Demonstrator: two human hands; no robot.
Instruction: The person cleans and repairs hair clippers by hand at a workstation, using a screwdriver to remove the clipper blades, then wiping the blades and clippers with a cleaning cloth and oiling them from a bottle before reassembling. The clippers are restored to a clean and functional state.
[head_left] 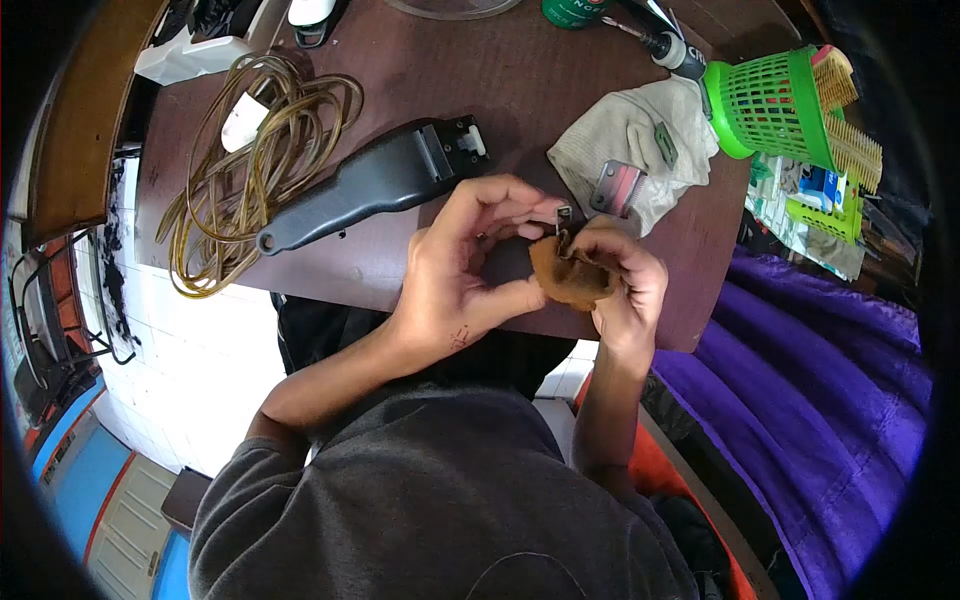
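In the head view, my right hand [635, 290] is closed on a bunched brown cloth [572, 280]. A small metal part [563, 217] sticks up from the cloth's top edge. My left hand [445, 270] curves round from the left, its fingertips at the metal part and its thumb against the cloth. Beyond my left hand lies a black hair clipper [375, 180], its blade end bare with a white piece showing. A clipper blade [618, 187] and a small green-grey plate [665, 145] rest on a pale cloth [590, 130] beyond my right hand.
A coiled brown cord [310, 140] lies on the left of the dark table [440, 60]. At the right stand a green basket [765, 105] with combs [850, 150] and a dark bottle [680, 55]. A green can [572, 10] is at the back. A purple curtain [800, 390] hangs at the right.
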